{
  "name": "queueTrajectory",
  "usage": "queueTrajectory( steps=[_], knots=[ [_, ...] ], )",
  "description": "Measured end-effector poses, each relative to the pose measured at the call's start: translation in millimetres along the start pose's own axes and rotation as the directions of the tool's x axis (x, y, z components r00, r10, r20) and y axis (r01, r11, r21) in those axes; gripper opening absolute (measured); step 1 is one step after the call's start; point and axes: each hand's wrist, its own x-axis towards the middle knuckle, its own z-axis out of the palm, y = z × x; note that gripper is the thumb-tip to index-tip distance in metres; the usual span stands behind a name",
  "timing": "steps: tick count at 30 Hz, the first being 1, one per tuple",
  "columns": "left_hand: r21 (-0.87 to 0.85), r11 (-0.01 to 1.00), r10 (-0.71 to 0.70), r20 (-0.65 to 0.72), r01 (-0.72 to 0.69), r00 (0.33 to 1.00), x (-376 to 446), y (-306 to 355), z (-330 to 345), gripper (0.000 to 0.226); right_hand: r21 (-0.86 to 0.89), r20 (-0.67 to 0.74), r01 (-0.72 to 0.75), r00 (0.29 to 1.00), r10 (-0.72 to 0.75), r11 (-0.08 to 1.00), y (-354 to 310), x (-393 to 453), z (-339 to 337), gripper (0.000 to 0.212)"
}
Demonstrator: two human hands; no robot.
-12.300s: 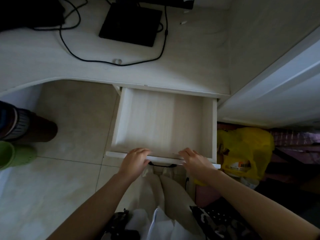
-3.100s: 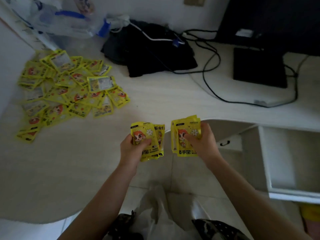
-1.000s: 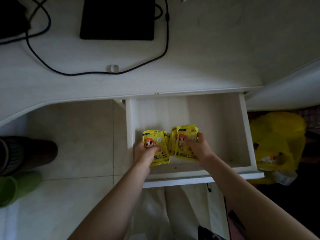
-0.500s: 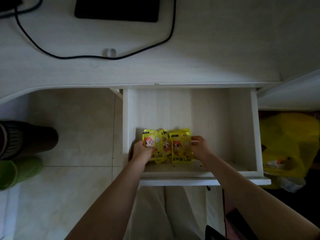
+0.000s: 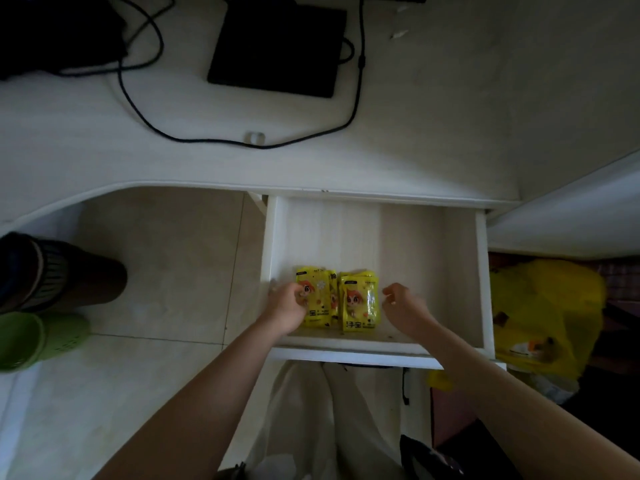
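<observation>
**Desk:** Where do the yellow packets [image 5: 349, 306] sit?

**Photographer:** In two small piles on the floor of the open drawer [image 5: 482, 271], toward its front left corner, lying flat and face up. The left pile [image 5: 321, 308] and the right pile [image 5: 361, 306] lie side by side, close enough that I cannot tell if their edges touch.

**Desk:** And the hands?

**Photographer:** The left hand [image 5: 285, 309] covers the left pile's near left edge, fingers curled round it, thumb on the printed face. The right hand [image 5: 404, 306] hovers just beside the right pile, apart from it, fingers loosely curled and holding nothing.

**Desk:** What surrounds them?

**Photographer:** The white desk [image 5: 433, 150] above the drawer carries a flat black device [image 5: 277, 46] and a black cable [image 5: 311, 142] looping across its top. A yellow plastic bag [image 5: 543, 306] slumps on the floor right of the drawer. A green bin [image 5: 34, 337] stands on the tiles at far left.
</observation>
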Motion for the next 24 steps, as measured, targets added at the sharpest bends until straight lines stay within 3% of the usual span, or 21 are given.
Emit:
queueTrajectory(
  steps=[6, 10, 19, 24],
  knots=[
    [0.046, 0.989, 0.150, -0.160, -0.144, 0.976, -52.5, -8.3, -35.5, 0.038, -0.190, 0.001, 0.287, 0.956, -0.292, 0.939, -52.8, -40.0, 0.8, 0.032],
    [0.106, 0.983, 0.174, -0.314, -0.148, 0.933, -80.6, -40.9, -61.1, 0.031, -0.341, 0.053, 0.418, 0.903, -0.427, 0.842, -97.6, -62.0, 23.1, 0.033],
    [-0.016, 0.997, 0.053, -0.563, -0.074, 0.825, -134.4, -151.3, -116.7, 0.026, -0.585, 0.254, 0.629, 0.742, -0.621, 0.512, -210.6, -118.6, 119.5, 0.025],
    [-0.071, 0.997, -0.064, -0.630, 0.024, 0.774, -159.2, -232.5, -153.4, 0.026, -0.594, 0.338, 0.682, 0.693, -0.637, 0.427, -268.2, -146.6, 185.7, 0.031]
  ],
)
